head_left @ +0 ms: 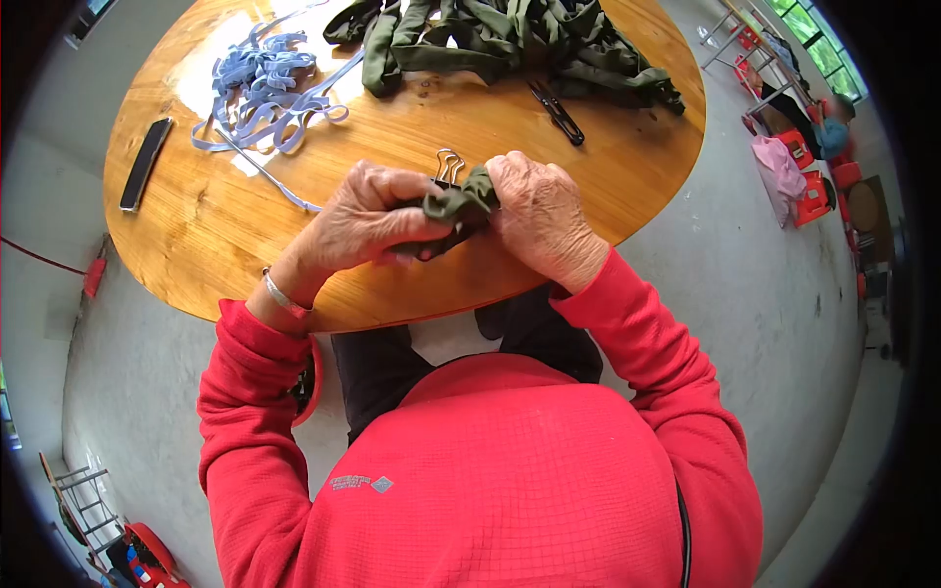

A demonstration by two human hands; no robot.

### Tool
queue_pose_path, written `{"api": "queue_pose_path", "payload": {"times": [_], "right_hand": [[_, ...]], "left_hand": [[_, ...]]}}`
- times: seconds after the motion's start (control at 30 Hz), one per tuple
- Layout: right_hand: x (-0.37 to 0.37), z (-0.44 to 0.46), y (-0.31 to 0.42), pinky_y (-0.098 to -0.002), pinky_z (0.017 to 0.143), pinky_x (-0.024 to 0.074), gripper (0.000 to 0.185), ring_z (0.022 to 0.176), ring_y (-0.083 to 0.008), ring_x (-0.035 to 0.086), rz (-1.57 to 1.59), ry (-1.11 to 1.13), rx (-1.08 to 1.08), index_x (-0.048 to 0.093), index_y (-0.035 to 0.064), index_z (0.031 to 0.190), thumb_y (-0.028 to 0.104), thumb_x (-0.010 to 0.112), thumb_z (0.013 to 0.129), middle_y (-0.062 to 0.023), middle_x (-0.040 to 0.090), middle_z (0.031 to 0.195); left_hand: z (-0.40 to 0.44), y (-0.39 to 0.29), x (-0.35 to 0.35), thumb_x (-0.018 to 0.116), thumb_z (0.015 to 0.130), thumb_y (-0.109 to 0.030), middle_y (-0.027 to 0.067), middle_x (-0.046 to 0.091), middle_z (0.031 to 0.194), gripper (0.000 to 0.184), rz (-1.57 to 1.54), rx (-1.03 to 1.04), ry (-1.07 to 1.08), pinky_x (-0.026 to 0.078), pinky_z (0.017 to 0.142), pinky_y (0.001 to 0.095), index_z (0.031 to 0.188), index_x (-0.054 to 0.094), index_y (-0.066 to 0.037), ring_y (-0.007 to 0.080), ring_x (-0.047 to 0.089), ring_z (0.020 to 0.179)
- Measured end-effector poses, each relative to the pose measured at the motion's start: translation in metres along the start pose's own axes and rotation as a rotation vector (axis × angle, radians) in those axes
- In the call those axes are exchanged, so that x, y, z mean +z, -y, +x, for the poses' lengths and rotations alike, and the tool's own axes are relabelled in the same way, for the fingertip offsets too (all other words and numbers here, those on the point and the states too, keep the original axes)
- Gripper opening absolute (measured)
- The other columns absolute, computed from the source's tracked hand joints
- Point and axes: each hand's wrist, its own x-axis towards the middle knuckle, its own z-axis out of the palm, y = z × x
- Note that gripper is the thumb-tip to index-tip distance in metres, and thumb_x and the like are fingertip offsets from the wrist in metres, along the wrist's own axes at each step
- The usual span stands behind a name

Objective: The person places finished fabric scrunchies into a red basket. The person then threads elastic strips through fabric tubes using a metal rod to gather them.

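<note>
Both hands meet above the near part of the table, around a bunched dark green fabric piece. My left hand pinches its left side between thumb and fingers. On the other side, my right hand is closed over the fabric's right end, its fingertips hidden. Just behind the fabric is a binder clip with upright wire handles; its lower part is hidden. A thin rod with light blue elastic runs from the elastic heap toward my left wrist.
On the wooden table lie a tangle of light blue elastic, a pile of dark green fabric tubes, black thread snips and a flat black bar. Another person sits far right near red stools.
</note>
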Motion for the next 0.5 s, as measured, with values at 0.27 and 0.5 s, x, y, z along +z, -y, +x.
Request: {"api": "queue_pose_path", "payload": {"times": [0.27,0.5], "right_hand": [[-0.051,0.007,0.004,-0.0405,0.075,0.04,0.031,0.089,-0.0295,0.058,0.435,-0.104,-0.281,0.056,0.0051,0.097,0.028,0.065,0.079,-0.0113,0.06,0.091],[-0.043,0.012,0.009,-0.0396,0.072,0.0382,0.019,0.079,-0.0284,0.058,0.276,0.043,-0.258,0.056,0.0084,0.087,0.022,0.065,0.078,-0.0084,0.061,0.077]], "left_hand": [[0.014,0.009,0.01,0.065,0.084,-0.017,-0.0013,0.059,0.065,0.02,0.115,-0.066,-0.004,0.039,0.041,0.0174,0.099,0.067,-0.005,0.0031,0.05,0.049],[0.011,0.004,0.008,0.061,0.079,-0.012,0.0041,0.059,0.069,0.02,0.062,-0.11,-0.044,0.043,0.043,0.0207,0.093,0.058,0.002,0.0086,0.054,0.049]]}}
